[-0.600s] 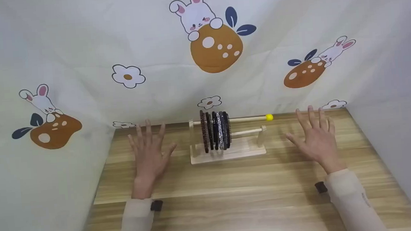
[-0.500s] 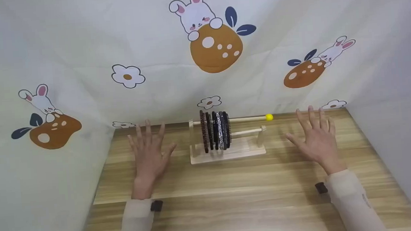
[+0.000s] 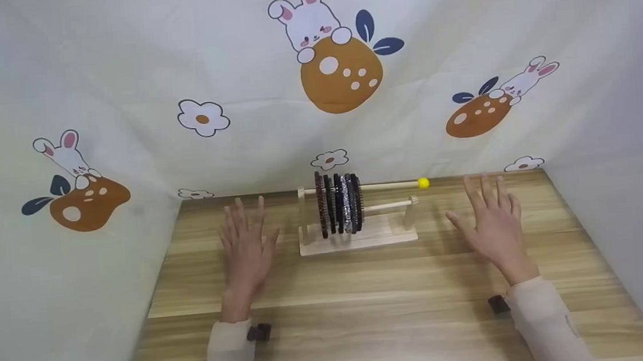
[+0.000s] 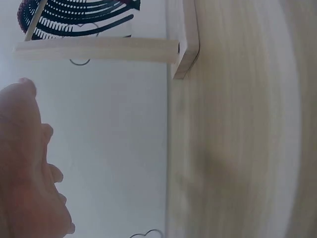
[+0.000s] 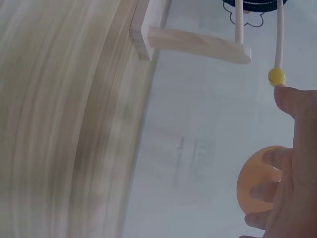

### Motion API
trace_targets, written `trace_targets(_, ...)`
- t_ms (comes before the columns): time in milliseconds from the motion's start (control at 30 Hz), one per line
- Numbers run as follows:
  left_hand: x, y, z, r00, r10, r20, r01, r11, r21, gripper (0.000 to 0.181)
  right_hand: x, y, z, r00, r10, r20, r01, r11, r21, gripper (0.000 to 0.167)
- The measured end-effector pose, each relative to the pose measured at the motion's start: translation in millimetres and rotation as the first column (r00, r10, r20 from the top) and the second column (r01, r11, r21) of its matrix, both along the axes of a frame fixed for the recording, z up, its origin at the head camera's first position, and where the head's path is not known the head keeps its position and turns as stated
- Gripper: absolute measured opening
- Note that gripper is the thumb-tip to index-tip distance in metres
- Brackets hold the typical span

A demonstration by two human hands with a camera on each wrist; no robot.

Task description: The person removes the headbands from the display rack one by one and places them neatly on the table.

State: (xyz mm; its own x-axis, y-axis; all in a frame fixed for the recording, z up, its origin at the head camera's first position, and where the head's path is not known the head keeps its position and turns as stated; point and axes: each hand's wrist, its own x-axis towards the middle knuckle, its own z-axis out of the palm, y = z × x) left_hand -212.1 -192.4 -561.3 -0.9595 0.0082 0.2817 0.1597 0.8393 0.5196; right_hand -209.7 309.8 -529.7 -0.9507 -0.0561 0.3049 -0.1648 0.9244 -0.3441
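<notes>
Several toothed headbands (image 3: 340,205), dark brown, black and silvery, hang side by side on the upper rod of a small wooden stand (image 3: 386,238). A yellow ball (image 3: 423,183) caps that rod's right end. My left hand (image 3: 247,252) hovers left of the stand with its fingers stretched out and holds nothing. To the right of the stand, my right hand (image 3: 496,227) is spread in the same way, also holding nothing. In the right wrist view its thumb lines up with the yellow ball (image 5: 277,77); in the head view the two are apart.
The stand sits near the back of a wood-grain table (image 3: 355,315). A pale cloth (image 3: 243,54) printed with rabbits and flowers rises behind the table and along both sides. A small black device is worn at each wrist.
My left hand has shifted right, toward the stand, and slightly back toward me. My right hand has drawn back a little. The headbands and stand have not moved.
</notes>
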Motion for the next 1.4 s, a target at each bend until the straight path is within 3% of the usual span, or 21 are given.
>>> trace_targets(100, 3.5, 8.5, -4.5, 0.999, 0.004, 0.044, -0.007, 0.999, 0.054, 0.071, 3.8, -5.2, -0.7, 1.000, -0.013, -0.028, 0.012, 0.999, -0.030, 0.082)
trace_targets(233, 5.8, 20.8, -12.3, 0.999, 0.010, 0.037, -0.015, 0.989, 0.145, 0.070, 6.8, -13.1, -3.8, 0.995, -0.040, -0.091, 0.031, 0.995, -0.097, 0.076)
trace_targets(400, 6.7, 37.6, -22.8, 0.999, 0.023, 0.026, -0.030, 0.957, 0.287, 0.068, 10.5, -23.8, -7.2, 0.980, -0.083, -0.179, 0.044, 0.976, -0.213, 0.070)
trace_targets(500, 7.9, 48.6, -27.9, 0.999, 0.037, 0.019, -0.042, 0.906, 0.422, 0.063, 13.0, -32.0, -8.5, 0.966, -0.102, -0.236, 0.036, 0.962, -0.269, 0.066)
trace_targets(633, 9.4, 62.9, -34.3, 0.997, 0.075, -0.005, -0.058, 0.803, 0.593, 0.057, 15.2, -43.1, -10.0, 0.944, -0.105, -0.314, 0.000, 0.948, -0.318, 0.060)
trace_targets(800, 6.9, 77.7, -42.9, 0.992, 0.101, -0.072, -0.020, 0.706, 0.708, 0.050, 18.1, -56.6, -10.2, 0.923, -0.089, -0.375, -0.061, 0.927, -0.371, 0.051)
trace_targets(867, 5.8, 82.8, -46.2, 0.992, 0.086, -0.091, 0.013, 0.651, 0.759, 0.047, 19.8, -62.7, -9.4, 0.914, -0.075, -0.399, -0.099, 0.912, -0.398, 0.047)
trace_targets(1000, 4.5, 92.0, -53.3, 0.994, 0.026, -0.108, 0.080, 0.507, 0.858, 0.044, 22.3, -76.6, -7.3, 0.892, -0.050, -0.450, -0.175, 0.878, -0.445, 0.041)
trace_targets(1067, 4.3, 95.6, -56.7, 0.993, 0.005, -0.115, 0.100, 0.458, 0.883, 0.043, 22.6, -83.9, -7.3, 0.887, -0.038, -0.461, -0.205, 0.860, -0.466, 0.039)
trace_targets(1100, 4.8, 97.0, -58.3, 0.993, 0.003, -0.115, 0.101, 0.444, 0.890, 0.042, 22.6, -87.9, -7.2, 0.887, -0.029, -0.461, -0.220, 0.851, -0.476, 0.038)
trace_targets(1300, 6.6, 101.8, -67.3, 0.993, 0.050, -0.110, 0.076, 0.446, 0.892, 0.038, 19.1, -108.5, -6.1, 0.907, 0.020, -0.421, -0.278, 0.780, -0.561, 0.030)
trace_targets(1400, 5.0, 103.9, -69.1, 0.993, 0.036, -0.113, 0.088, 0.422, 0.902, 0.038, 17.2, -115.8, -4.0, 0.922, 0.023, -0.386, -0.276, 0.738, -0.616, 0.025)
